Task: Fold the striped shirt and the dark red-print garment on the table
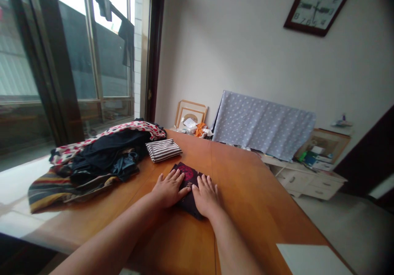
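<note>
A small folded dark garment with a red print (186,175) lies on the wooden table (246,193). My left hand (168,189) lies flat on its left part with fingers stretched out. My right hand (205,195) presses flat on its right part, fingers apart. Neither hand grips anything. Just beyond the garment sits a folded striped cloth (163,149).
A heap of unfolded clothes (98,160) covers the table's left side by the window. A white sheet (310,258) lies at the near right corner. Behind the table stand picture frames (191,113), a dotted grey cloth (261,123) and a white low cabinet (304,178).
</note>
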Tool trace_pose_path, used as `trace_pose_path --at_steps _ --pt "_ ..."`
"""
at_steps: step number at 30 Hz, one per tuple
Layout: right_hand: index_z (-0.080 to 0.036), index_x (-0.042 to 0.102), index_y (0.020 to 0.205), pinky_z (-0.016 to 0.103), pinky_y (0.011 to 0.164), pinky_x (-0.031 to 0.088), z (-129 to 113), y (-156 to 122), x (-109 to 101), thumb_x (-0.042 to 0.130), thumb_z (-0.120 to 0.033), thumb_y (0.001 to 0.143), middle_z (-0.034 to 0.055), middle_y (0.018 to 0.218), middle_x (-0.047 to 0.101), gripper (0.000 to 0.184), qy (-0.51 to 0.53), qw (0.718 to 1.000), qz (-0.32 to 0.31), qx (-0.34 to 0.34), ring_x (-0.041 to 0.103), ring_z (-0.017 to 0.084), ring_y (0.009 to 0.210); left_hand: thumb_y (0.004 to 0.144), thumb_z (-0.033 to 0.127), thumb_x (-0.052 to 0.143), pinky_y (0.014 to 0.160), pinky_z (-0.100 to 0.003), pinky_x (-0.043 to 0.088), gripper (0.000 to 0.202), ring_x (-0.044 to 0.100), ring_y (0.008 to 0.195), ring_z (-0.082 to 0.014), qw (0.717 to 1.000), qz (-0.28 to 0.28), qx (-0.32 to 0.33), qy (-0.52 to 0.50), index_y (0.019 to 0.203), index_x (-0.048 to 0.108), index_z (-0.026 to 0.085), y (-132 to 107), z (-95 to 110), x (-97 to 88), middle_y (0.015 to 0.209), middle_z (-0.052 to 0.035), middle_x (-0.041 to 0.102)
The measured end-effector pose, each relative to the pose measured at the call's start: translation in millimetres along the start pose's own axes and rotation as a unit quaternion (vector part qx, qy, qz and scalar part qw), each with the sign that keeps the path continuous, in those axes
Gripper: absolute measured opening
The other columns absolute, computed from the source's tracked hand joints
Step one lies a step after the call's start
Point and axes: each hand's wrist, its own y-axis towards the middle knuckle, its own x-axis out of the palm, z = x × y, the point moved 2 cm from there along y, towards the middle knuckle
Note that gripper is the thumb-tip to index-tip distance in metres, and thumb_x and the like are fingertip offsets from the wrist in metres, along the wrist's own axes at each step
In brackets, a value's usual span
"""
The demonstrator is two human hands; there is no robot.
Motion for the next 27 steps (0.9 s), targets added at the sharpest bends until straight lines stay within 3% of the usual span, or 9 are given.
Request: trace_pose_path --at_steps 5,8,13,15,18,22,27 --pt "-0.019 0.039 0.156 0.058 0.122 0.013 2.9 -2.6 0.9 0.031 -0.05 0.102 0.0121 0.164 0.029 0.062 0.023 0.999 0.016 -0.019 0.014 0.029 0.156 0.092 0.079 0.026 0.121 -0.062 0.019 0.085 0.012 0.157 -0.0313 0.999 -0.016 0.021 -0.028 0.158 0.035 0.027 -6.0 -4.3 -8.3 0.167 -0.0087 0.024" --pt "-0.016 0.047 0.151 0.051 0.123 0.02 8.7 0.2 -3.0 0.033 -0.05 0.102 0.0139 0.161 0.036 0.061 0.093 0.993 0.076 -0.02 0.023 0.027 0.153 0.091 0.08 0.029 0.122 -0.06 0.017 0.084 0.009 0.157 -0.0316 0.998 -0.031 0.046 -0.033 0.158 0.034 0.03 -17.0 -10.8 -15.4 0.168 -0.0057 0.022" --pt "-0.01 0.06 0.135 0.039 0.116 0.036 18.3 3.6 -30.6 0.031 -0.052 0.101 0.0185 0.141 0.059 0.062 0.257 0.932 0.255 0.017 0.052 0.025 0.136 0.067 0.087 0.061 0.124 -0.057 0.017 0.116 0.005 0.156 -0.0384 0.99 -0.036 0.136 -0.012 0.161 0.025 0.03 -32.3 -25.3 -20.5 0.169 -0.0074 0.016" --pt "-0.011 0.062 0.133 0.037 0.113 0.04 19.8 2.2 -43.0 0.034 -0.054 0.1 0.0174 0.137 0.063 0.061 0.293 0.915 0.278 0.014 0.057 0.024 0.13 0.069 0.086 0.06 0.125 -0.055 0.018 0.113 0.006 0.156 -0.0377 0.989 -0.029 0.146 -0.011 0.161 0.027 0.028 -32.6 -27.7 -18.6 0.169 -0.0072 0.018" --pt "-0.014 0.062 0.132 0.037 0.111 0.043 27.0 -2.8 -55.0 0.037 -0.057 0.099 0.0154 0.135 0.064 0.06 0.305 0.913 0.272 0.004 0.059 0.024 0.128 0.078 0.083 0.053 0.126 -0.052 0.02 0.102 0.008 0.156 -0.0356 0.991 -0.008 0.132 -0.01 0.16 0.03 0.026 -25.9 -24.4 -11.8 0.169 -0.0066 0.021" --pt "-0.016 0.067 0.126 0.04 0.114 0.04 61.5 -11.5 -58.6 0.04 -0.057 0.098 0.0141 0.134 0.065 0.056 0.254 0.929 0.268 0.008 0.056 0.025 0.131 0.079 0.084 0.05 0.125 -0.054 0.023 0.104 0.01 0.156 -0.0388 0.994 0.014 0.105 0.001 0.16 0.033 0.021 -3.0 -9.4 4.2 0.168 -0.0096 0.023" --pt "-0.016 0.07 0.122 0.042 0.113 0.041 140.5 -15.3 -62.1 0.041 -0.054 0.097 0.0146 0.13 0.068 0.053 0.188 0.939 0.277 0.078 0.058 0.027 0.128 0.077 0.087 0.046 0.124 -0.055 0.023 0.107 0.013 0.154 -0.0426 0.995 0.028 0.096 0.01 0.159 0.035 0.018 47.0 27.7 31.0 0.167 -0.0125 0.027"
